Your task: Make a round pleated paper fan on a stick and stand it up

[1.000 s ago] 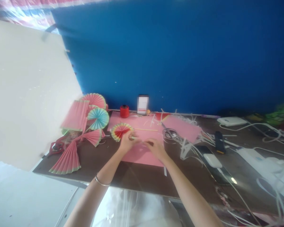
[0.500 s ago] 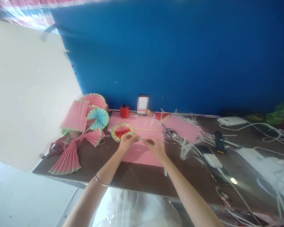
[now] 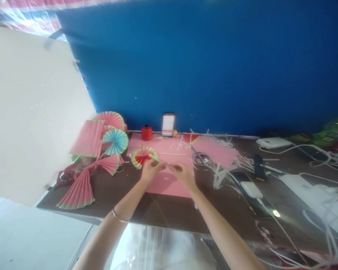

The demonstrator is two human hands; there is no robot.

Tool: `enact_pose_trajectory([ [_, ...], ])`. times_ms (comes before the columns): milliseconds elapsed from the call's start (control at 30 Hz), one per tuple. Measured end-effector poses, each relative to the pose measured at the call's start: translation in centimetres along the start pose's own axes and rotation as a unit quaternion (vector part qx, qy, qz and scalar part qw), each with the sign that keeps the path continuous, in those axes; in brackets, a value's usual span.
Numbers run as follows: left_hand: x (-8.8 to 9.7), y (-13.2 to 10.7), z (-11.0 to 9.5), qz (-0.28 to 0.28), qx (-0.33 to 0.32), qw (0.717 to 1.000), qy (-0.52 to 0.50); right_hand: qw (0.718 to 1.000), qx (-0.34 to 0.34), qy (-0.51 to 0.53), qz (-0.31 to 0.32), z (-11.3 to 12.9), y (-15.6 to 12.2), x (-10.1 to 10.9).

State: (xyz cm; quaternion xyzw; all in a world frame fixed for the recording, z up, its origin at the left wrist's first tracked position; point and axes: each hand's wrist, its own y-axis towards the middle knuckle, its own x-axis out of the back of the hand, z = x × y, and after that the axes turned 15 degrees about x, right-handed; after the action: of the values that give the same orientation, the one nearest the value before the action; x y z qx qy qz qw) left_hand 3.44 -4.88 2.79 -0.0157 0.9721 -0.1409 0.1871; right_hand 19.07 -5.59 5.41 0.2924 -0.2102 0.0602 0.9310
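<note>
My left hand (image 3: 152, 170) pinches a thin pale green paper strip (image 3: 154, 158) above the pink paper sheet (image 3: 169, 186). One end of the strip sticks out up and left past the fingers, in front of a red and yellow pleated paper fan (image 3: 141, 155). My right hand (image 3: 183, 175) is closed close beside the left, its fingertips at the strip's other end. The fingers hide the middle of the strip. A narrow yellow strip (image 3: 173, 154) lies on the pink sheet beyond my hands.
Pink pleated fans (image 3: 79, 191) and a blue fan (image 3: 115, 141) lie at left. A red thread spool (image 3: 147, 132) stands at the back. To the right are scissors (image 3: 201, 159), white paper scraps (image 3: 220, 177), a phone (image 3: 256, 208), a power strip (image 3: 301, 191) and cables.
My hands have come closer together. The strip's left end now stands out farther above my left hand, over the red fan. The whole view has shifted slightly.
</note>
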Motion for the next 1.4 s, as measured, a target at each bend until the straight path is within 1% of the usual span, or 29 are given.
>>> enact_pose_trajectory([
  [100, 0.0, 0.0, -0.1, -0.007, -0.016, 1.0, -0.006, 0.999, -0.033, -0.002, 0.021, -0.4, 0.1, 0.0],
  [200, 0.0, 0.0, 0.1, -0.02, -0.031, 0.999, 0.008, 0.998, -0.04, -0.003, 0.043, -1.1, 0.1, -0.1],
  [300, 0.0, 0.0, 0.4, 0.005, -0.036, 0.998, 0.052, 0.998, -0.038, -0.004, 0.049, -1.5, -0.1, -0.4],
  [367, 0.0, 0.0, 0.5, 0.02, -0.023, 0.996, 0.081, 0.998, -0.034, 0.0, 0.05, -1.6, -0.1, -0.5],
  [467, -0.1, 0.1, 0.7, 0.007, -0.009, 0.997, 0.077, 0.998, -0.038, 0.019, 0.035, -1.5, -0.2, -0.7],
  [633, -0.3, 0.1, 0.6, -0.008, -0.03, 0.998, 0.049, 0.992, -0.084, 0.092, -0.017, -1.0, 0.0, -1.1],
  [700, -0.4, -0.1, 0.5, -0.023, -0.041, 0.997, 0.056, 0.99, -0.092, 0.108, -0.019, -0.9, 0.1, -1.2],
  [767, -0.6, -0.5, 0.4, -0.032, -0.048, 0.996, 0.066, 0.99, -0.094, 0.105, -0.008, -0.8, 0.1, -1.2],
  [833, -0.8, -0.8, 0.3, -0.023, -0.045, 0.996, 0.068, 0.989, -0.098, 0.106, -0.003, -0.7, 0.0, -1.1],
  [900, -1.0, -1.1, 0.1, -0.008, -0.036, 0.997, 0.069, 0.985, -0.109, 0.131, -0.01, -0.7, 0.0, -1.1],
  [967, -1.0, -1.1, 0.0, -0.007, -0.034, 0.997, 0.068, 0.977, -0.119, 0.173, -0.024, -0.6, 0.1, -1.1],
  [1067, -0.5, -0.7, 0.1, -0.039, -0.053, 0.997, 0.051, 0.969, -0.116, 0.21, -0.052, -0.5, 0.1, -1.0],
  [1133, -0.2, -0.2, 0.2, -0.061, -0.063, 0.995, 0.038, 0.977, -0.102, 0.185, -0.041, -0.5, 0.0, -0.9],
  [1200, 0.1, 0.1, 0.3, -0.072, -0.069, 0.994, 0.034, 0.986, -0.083, 0.142, -0.016, -0.6, 0.0, -0.8],
  [1267, 0.2, 0.3, 0.4, -0.071, -0.072, 0.994, 0.031, 0.992, -0.067, 0.111, -0.006, -0.7, -0.1, -0.7],
  [1400, -0.1, 0.1, 0.4, -0.055, -0.055, 0.996, 0.036, 0.997, -0.034, 0.065, -0.014, -0.9, -0.1, -0.6],
])
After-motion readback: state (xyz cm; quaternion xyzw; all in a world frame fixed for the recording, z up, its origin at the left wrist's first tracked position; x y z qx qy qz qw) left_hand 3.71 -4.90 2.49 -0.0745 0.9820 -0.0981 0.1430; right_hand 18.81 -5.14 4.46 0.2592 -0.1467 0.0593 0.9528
